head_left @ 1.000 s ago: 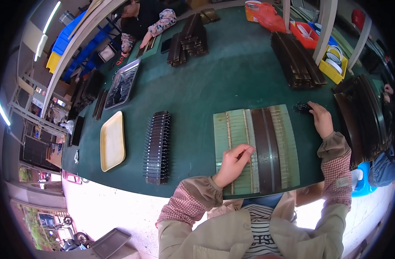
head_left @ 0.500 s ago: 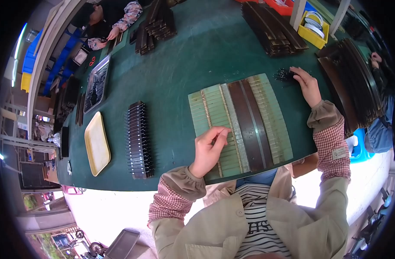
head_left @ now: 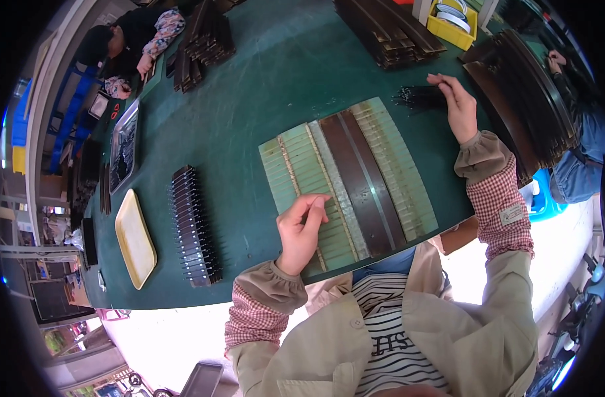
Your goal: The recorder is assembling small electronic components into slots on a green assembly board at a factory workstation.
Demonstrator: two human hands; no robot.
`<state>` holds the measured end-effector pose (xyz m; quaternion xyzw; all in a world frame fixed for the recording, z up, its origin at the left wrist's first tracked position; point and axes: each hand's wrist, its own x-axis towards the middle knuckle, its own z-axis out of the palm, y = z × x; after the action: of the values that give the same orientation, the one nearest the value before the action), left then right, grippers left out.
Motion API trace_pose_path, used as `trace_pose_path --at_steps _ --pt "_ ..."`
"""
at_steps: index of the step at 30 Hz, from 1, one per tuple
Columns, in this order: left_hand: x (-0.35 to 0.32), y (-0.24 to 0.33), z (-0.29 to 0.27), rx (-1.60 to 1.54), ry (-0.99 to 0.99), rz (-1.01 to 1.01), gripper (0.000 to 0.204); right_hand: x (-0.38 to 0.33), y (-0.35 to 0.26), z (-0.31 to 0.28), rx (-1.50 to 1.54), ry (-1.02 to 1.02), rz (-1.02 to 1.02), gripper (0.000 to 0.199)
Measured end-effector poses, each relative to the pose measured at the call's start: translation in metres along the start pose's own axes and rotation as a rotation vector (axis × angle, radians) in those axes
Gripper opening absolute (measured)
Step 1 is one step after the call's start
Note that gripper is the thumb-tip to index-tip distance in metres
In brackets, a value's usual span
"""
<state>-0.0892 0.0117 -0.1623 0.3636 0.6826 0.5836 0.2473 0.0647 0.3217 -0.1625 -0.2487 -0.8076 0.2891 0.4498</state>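
A ribbed green board (head_left: 405, 178) lies before me on the table. Along it runs a dark brown strip (head_left: 362, 192) with a shiny line down its middle. My left hand (head_left: 300, 233) is over the board's left part, thumb and forefinger pinched together; anything between them is too small to make out. My right hand (head_left: 458, 109) hovers at the right end of a loose pile of thin black pieces (head_left: 415, 97). Its fingers are drawn in toward the thumb, and what they hold, if anything, cannot be made out.
Left of the board stand a dark block with pins along both sides (head_left: 195, 225), a cream tray (head_left: 136, 239) and a metal tray (head_left: 122, 149). Stacks of dark strips (head_left: 388, 33) lie at the back, with more strips (head_left: 521, 99) at right. A co-worker's hand (head_left: 144, 65) is far left.
The whole view has shifted, moving table items left. My right hand's fingers, spread over the black pieces before, have drawn together and lifted slightly. My left hand keeps its pinch over the board.
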Motion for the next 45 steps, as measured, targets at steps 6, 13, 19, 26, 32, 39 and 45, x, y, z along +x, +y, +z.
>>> trace_pose_path --at_steps 6,13,19,26,32,39,45 --pt "0.0 0.002 0.001 0.011 0.032 0.03 0.015 -0.005 -0.017 -0.009 0.344 0.214 0.067 0.019" --pt "-0.002 0.003 0.001 0.002 0.031 0.01 0.015 -0.031 -0.018 0.006 0.603 0.078 0.226 0.016" --pt "-0.001 0.003 -0.001 0.007 0.026 0.008 0.015 -0.034 -0.016 0.002 0.664 0.113 0.187 0.015" --pt "0.005 0.007 0.006 0.001 0.047 0.013 0.016 -0.026 0.005 -0.01 0.643 0.122 0.28 0.015" --pt "-0.001 0.007 0.002 0.002 0.049 -0.002 0.016 -0.019 -0.021 -0.03 0.475 0.17 0.431 0.013" --pt "-0.007 0.004 -0.002 0.003 0.063 -0.037 0.016 -0.033 -0.015 0.005 -0.357 -0.235 0.191 0.021" --pt "-0.003 0.008 -0.002 0.005 0.099 0.0 0.014 -0.024 -0.01 -0.017 0.222 0.016 0.177 0.013"
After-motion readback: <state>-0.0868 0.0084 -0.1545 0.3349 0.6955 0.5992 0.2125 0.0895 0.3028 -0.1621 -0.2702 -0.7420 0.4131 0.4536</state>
